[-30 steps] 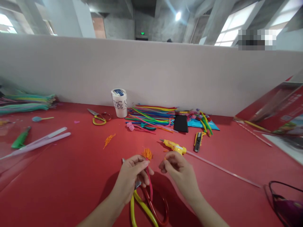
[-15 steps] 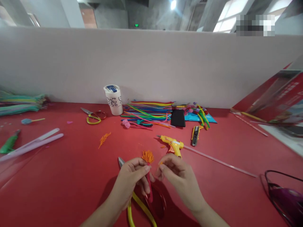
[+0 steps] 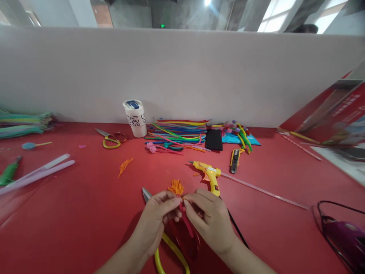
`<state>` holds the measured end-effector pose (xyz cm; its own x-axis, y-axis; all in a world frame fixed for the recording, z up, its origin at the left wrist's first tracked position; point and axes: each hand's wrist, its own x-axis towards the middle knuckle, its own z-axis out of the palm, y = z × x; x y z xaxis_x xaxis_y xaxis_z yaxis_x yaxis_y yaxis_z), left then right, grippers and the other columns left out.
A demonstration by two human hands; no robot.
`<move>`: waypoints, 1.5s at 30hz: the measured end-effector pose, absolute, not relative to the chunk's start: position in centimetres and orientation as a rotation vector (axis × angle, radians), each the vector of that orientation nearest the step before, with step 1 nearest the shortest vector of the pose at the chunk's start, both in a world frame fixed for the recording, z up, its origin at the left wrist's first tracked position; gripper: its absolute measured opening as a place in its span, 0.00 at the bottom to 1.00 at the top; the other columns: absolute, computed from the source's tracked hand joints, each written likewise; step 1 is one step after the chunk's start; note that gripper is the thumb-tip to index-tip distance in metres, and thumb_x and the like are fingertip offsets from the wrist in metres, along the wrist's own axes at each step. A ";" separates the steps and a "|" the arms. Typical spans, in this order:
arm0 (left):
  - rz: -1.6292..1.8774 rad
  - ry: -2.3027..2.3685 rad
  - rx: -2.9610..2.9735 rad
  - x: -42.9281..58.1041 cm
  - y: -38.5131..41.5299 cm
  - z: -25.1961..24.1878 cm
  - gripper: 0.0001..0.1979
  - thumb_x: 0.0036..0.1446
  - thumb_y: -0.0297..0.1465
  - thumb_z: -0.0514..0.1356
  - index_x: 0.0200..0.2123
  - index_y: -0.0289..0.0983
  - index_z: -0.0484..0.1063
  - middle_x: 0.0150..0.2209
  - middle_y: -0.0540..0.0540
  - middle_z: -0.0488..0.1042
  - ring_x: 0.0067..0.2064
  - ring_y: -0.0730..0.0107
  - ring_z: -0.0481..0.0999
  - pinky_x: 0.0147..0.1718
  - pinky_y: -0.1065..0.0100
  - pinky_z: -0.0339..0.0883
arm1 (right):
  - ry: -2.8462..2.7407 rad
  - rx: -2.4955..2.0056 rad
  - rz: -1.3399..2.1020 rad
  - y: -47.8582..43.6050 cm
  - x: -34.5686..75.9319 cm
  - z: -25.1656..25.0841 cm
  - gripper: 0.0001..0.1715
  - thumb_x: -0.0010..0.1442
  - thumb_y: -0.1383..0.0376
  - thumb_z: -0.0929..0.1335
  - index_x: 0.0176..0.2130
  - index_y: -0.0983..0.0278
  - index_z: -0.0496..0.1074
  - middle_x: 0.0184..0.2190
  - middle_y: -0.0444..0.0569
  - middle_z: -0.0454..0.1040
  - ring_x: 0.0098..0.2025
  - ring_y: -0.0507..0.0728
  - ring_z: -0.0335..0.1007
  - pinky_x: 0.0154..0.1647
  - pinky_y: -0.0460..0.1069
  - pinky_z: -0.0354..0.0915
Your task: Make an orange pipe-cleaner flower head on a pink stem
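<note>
**Desk:** What have the hands got?

**Me:** On my screen the left hand [image 3: 159, 215] and right hand [image 3: 208, 219] both pinch the red stem [image 3: 187, 225] just under its orange tuft [image 3: 176, 187], fingertips closed on it. It sits just nearer me than the yellow glue gun [image 3: 209, 174], slightly to its left.

**Desk:** Anything in the way?

**Me:** I see large scissors [image 3: 171, 254] lying under both hands; only the blade tip and handles show. The gun's black cord [image 3: 236, 232] passes the right wrist. Beyond the gun lie a utility knife [image 3: 235, 158], a black phone [image 3: 213, 139] and a heap of pipe cleaners [image 3: 176, 137]. A white cup [image 3: 134, 118] stands beyond it to the left, and an orange scrap [image 3: 124, 166] lies well left.
</note>
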<state>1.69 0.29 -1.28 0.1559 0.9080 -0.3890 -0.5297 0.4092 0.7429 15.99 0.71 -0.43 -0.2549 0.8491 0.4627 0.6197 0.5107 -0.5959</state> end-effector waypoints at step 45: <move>1.612 1.056 2.133 -0.5 -1.3 0.0 0.09 0.48 0.17 0.59 0.29 0.36 0.72 0.30 0.45 0.75 0.31 0.70 0.75 0.31 0.72 0.71 | -1.643 -0.937 1.134 -0.9 16.1 2.5 0.04 0.54 0.70 0.63 0.28 0.65 0.67 0.22 0.42 0.65 0.23 0.48 0.59 0.24 0.43 0.57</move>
